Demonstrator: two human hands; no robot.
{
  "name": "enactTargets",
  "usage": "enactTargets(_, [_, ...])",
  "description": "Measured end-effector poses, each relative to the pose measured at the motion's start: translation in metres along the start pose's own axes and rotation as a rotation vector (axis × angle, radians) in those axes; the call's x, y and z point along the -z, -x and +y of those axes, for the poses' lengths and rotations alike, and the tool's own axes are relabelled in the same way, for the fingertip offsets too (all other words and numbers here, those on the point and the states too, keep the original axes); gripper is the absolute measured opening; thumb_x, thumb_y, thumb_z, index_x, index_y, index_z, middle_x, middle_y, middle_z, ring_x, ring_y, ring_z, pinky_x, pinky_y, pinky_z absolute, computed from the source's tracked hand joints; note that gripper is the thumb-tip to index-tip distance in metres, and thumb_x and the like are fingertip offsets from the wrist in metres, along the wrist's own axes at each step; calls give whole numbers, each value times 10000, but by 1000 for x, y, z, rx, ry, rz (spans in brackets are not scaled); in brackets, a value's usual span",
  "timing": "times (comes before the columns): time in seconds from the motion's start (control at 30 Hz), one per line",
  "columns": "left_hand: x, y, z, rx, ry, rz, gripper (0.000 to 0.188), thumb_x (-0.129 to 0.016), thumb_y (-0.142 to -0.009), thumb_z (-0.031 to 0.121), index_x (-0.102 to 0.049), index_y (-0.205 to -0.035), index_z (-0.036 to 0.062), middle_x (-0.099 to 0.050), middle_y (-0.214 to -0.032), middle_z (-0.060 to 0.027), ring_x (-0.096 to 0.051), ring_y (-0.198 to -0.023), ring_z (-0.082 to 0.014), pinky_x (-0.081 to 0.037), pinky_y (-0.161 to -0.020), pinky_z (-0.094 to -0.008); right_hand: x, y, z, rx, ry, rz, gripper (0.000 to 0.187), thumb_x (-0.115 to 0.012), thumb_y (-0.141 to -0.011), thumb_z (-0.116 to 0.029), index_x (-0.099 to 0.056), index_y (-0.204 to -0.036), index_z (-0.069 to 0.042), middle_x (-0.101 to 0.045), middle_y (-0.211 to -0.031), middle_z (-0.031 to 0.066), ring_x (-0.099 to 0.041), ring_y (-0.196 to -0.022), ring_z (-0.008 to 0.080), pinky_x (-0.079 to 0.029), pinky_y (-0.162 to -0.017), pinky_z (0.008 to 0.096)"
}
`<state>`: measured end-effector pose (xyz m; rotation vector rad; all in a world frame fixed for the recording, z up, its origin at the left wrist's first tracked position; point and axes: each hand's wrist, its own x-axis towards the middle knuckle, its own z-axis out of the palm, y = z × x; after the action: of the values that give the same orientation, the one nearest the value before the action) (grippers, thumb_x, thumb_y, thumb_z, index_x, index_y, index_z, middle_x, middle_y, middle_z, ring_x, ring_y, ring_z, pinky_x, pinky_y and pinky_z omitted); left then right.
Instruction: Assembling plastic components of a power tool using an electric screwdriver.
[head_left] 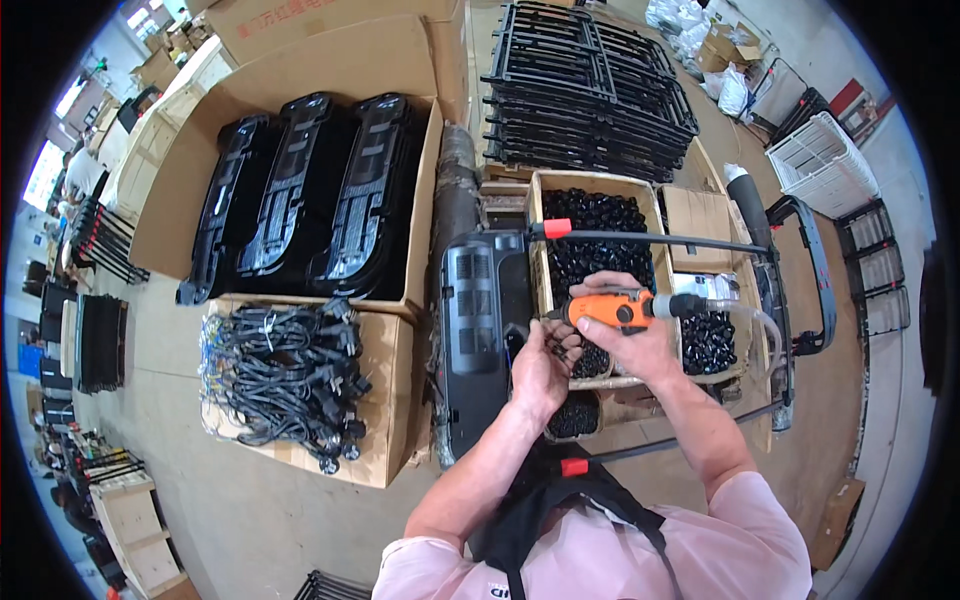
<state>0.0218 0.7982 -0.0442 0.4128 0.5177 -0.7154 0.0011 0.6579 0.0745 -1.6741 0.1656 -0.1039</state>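
My right hand (645, 350) is wrapped round an orange air screwdriver (608, 310), which lies sideways with its tip to the left and a clear hose (752, 312) trailing right. Close under the tip, my left hand (537, 375) is cupped with its fingers bent around several small dark screws (568, 343). Just left of the hands is a long black plastic housing (473, 325) with vent grilles. It joins a black tube frame (660, 240) that has red pieces at its corners. The exact spot under the tip is hidden by my fingers.
A wooden box (537, 205) of black plastic parts stands beyond my hands. At left, a carton (425, 230) holds black covers, and bundled black power cords (290, 370) lie on another carton. Black metal frames (590, 90) are stacked at the back. Small black parts fill a bin (572, 415).
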Motion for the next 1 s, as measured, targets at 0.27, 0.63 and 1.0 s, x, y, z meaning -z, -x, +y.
enactTargets(0.27, [-8, -26, -18, 139, -233, 16, 283, -545, -1117, 303, -654, -1240, 73, -674, -984, -8, -640, -843, -144, -552, -750, -294, 45, -146, 13, 110, 63, 25, 453, -830, -862, -131, -642, -1256, -10, -754, -1117, 68, -703, -1056, 143, -554, -989, 327])
enactTargets(0.63, [3, -68, 18, 54, -317, 34, 293, -556, -1111, 176, -617, -1361, 38, -651, -941, -5, -596, -781, -106, -511, -671, -249, 36, -213, 57, 97, 202, -125, 450, -843, -843, -193, -671, -1236, -58, -762, -1097, 97, -714, -1023, 186, -559, -970, 366])
enactTargets(1.0, [-3, -122, 40, -74, -133, 149, 220, -593, -1098, 231, -644, -1210, 49, -699, -952, -35, -635, -751, -122, -540, -637, -247, 19, -219, 48, 86, 490, -224, 373, -816, -788, -141, -707, -1135, -54, -759, -1000, 75, -720, -919, 183, -572, -893, 343])
